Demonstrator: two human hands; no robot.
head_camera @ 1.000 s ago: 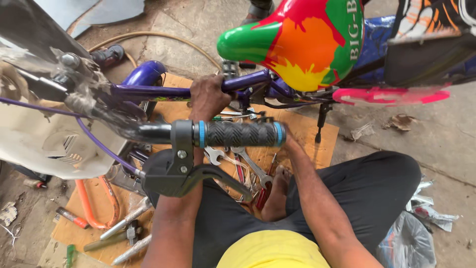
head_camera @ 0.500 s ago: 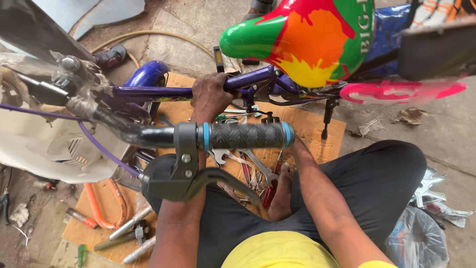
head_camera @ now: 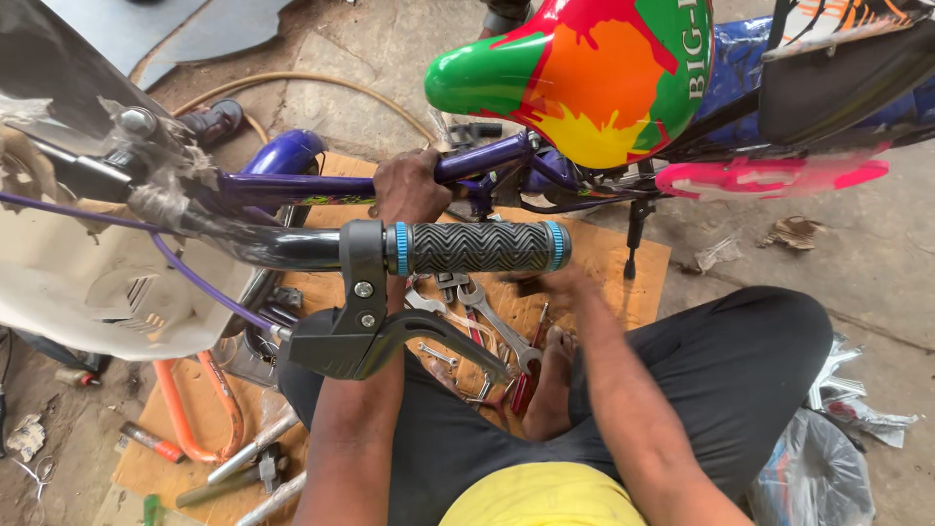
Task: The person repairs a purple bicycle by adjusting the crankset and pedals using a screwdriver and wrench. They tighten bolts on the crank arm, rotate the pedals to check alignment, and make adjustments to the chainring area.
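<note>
- Bike frame tube [head_camera: 292, 185]: purple, glossy, runs L–R across upper-mid frame, from the handlebar stem at upper L to under the saddle.
- L hand [head_camera: 409, 185]: fingers wrapped tight round the purple tube, centre frame, just above the grip.
- R hand [head_camera: 555, 287]: motion-blurred, low over the tools at centre; can't tell if fingers are apart or closed on anything.
- Handlebar grip [head_camera: 477, 247]: black, zigzag tread, blue rings at both ends; sits closest to camera and hides part of L forearm. Black brake lever [head_camera: 380, 336] hangs below it.
- Saddle [head_camera: 594, 78]: green/orange/yellow/red splashes, top centre-R.
- Pink chain guard [head_camera: 769, 177]: right of saddle, upper R.
- Spanners [head_camera: 502, 326]: several, loose on cardboard sheet [head_camera: 604, 258], btwn the knees.
- Room: tight. Tube boxed in by grip below, saddle to R. Cardboard edge ends at R, bare concrete beyond; plastic bag [head_camera: 813, 477] at lower R.
</note>
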